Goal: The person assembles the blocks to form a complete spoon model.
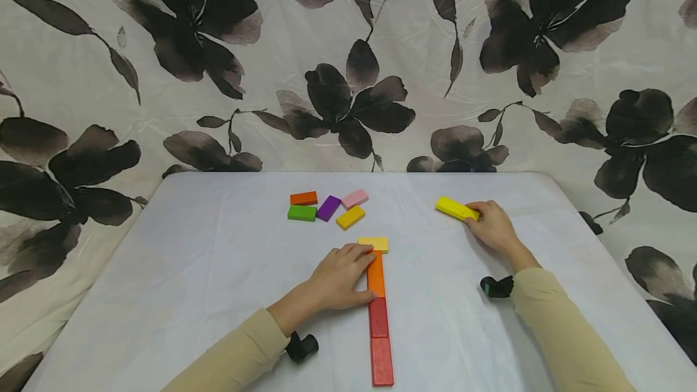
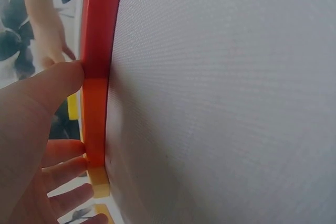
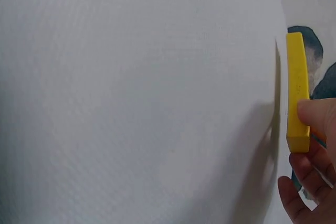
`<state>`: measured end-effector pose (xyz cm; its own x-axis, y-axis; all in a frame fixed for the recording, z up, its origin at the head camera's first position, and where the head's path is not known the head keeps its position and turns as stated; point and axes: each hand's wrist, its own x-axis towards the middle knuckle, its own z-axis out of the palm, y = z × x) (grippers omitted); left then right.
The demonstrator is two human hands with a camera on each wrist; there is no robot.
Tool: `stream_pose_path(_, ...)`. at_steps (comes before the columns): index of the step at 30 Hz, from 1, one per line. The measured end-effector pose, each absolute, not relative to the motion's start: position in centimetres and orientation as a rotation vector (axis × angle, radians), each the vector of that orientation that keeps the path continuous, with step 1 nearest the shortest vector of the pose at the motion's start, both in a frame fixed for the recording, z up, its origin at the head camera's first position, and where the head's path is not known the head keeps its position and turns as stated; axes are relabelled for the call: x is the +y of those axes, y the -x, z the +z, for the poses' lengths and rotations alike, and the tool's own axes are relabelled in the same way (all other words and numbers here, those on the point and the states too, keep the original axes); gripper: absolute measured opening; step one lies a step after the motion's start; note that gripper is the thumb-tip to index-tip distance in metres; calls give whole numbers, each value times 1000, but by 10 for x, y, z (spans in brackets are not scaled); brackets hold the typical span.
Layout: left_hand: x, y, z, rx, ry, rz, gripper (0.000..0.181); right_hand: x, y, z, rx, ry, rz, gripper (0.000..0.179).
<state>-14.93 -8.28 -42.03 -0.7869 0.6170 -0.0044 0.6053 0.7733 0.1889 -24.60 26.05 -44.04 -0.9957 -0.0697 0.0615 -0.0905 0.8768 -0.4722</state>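
Observation:
Down the middle of the table runs a line of blocks: two red blocks (image 1: 382, 360) end to end, then an orange block (image 1: 376, 277). A pale yellow block (image 1: 381, 245) lies crosswise at its far end. My left hand (image 1: 340, 277) rests against this line from the left, its thumb near where red meets orange and its fingertips by the orange block's far end. In the left wrist view, those fingers (image 2: 65, 153) look fairly straight. At the right, my right hand (image 1: 494, 227) pinches one end of a long bright yellow block (image 3: 297, 85) between thumb and fingers.
Loose blocks lie together at the back: orange (image 1: 303, 198), green (image 1: 302, 213), purple (image 1: 328, 208), pink (image 1: 354, 198) and yellow (image 1: 350, 218). A white cloth covers the table (image 1: 190, 259). Behind it hangs a flower-patterned curtain (image 1: 261, 65).

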Motion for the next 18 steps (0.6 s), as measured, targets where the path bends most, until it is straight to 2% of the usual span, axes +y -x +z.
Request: stream_pose_path(18,-82,149,-420,2898,-1001,276,69,226,250,-427,-2947,-286,865,38)
